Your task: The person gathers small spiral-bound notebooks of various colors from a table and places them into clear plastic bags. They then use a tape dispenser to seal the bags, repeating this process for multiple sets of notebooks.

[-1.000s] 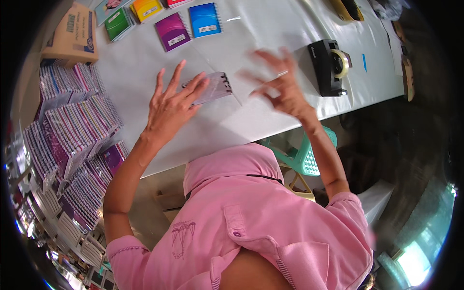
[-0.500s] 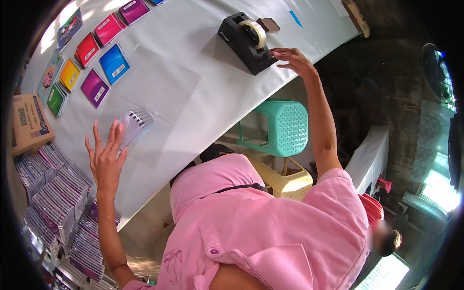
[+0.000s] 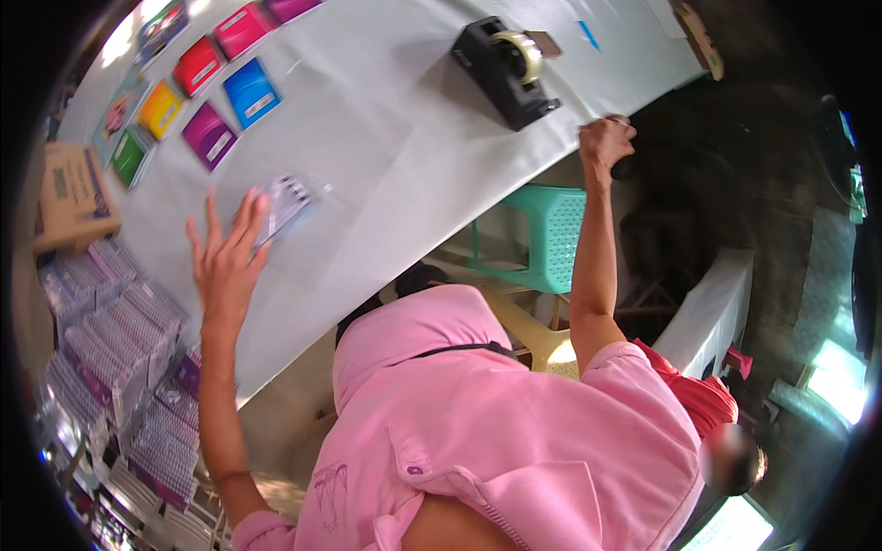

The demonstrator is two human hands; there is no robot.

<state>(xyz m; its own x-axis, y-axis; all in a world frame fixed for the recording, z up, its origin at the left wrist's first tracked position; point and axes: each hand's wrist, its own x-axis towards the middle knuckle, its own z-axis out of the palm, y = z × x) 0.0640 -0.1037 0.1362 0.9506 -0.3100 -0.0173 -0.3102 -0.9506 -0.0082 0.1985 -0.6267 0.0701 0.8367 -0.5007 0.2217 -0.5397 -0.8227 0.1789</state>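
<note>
My left hand (image 3: 230, 271) is over the table, fingers spread and stretched out. Its forefinger and thumb side meets a clear-wrapped bundle of spiral notebooks (image 3: 285, 204), black binding marks showing at its upper end. Off to the right, beside the table's edge, my right hand (image 3: 608, 144) has its fingers drawn together; anything between them is too small to make out. A short way to its left is a black tape dispenser (image 3: 491, 69) carrying a roll of clear tape (image 3: 530, 57). The hand is apart from it.
Colourful notebooks, including a blue one (image 3: 252, 93) and a purple one (image 3: 210, 137), lie at the far left. A cardboard box (image 3: 73, 197) stands near stacked wrapped notebooks (image 3: 129, 335). Below the table edge is a green stool (image 3: 558, 239). Another person in red (image 3: 694, 395) is behind.
My right hand has pulled away from the tape dispenser, rightward and slightly down, and its fingers have closed. My left hand stays by the bundle. The whole view has shifted a little.
</note>
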